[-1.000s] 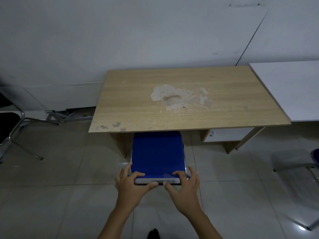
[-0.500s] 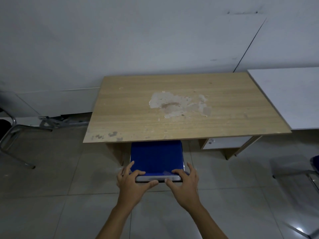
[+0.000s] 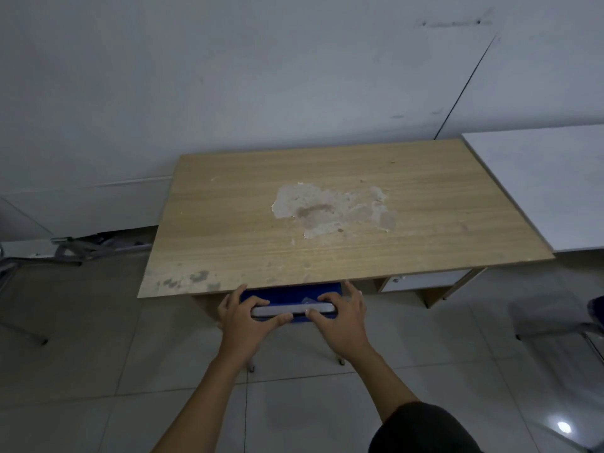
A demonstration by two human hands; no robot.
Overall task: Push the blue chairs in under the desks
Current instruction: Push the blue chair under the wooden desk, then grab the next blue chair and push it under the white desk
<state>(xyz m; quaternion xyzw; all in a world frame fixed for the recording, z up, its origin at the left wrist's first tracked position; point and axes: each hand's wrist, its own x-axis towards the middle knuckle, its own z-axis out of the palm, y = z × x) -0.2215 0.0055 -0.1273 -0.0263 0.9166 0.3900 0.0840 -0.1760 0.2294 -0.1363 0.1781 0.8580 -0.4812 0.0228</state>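
A blue chair (image 3: 287,294) sits mostly under a worn wooden desk (image 3: 327,223); only a narrow strip of blue and the silver top rail of its backrest show below the desk's front edge. My left hand (image 3: 245,317) grips the left end of that rail. My right hand (image 3: 340,317) grips the right end. Both thumbs lie under the rail, fingers over it. The chair's seat and most of its legs are hidden by the desk.
A white desk (image 3: 549,188) adjoins on the right, with part of another chair (image 3: 593,322) in front of it. Metal chair legs (image 3: 19,276) stand at the far left. A white wall (image 3: 261,76) backs the desks. Tiled floor lies around me.
The blue chair has slid forward under the wooden desk with both hands on its backrest rail; far less of its blue surface shows than before.
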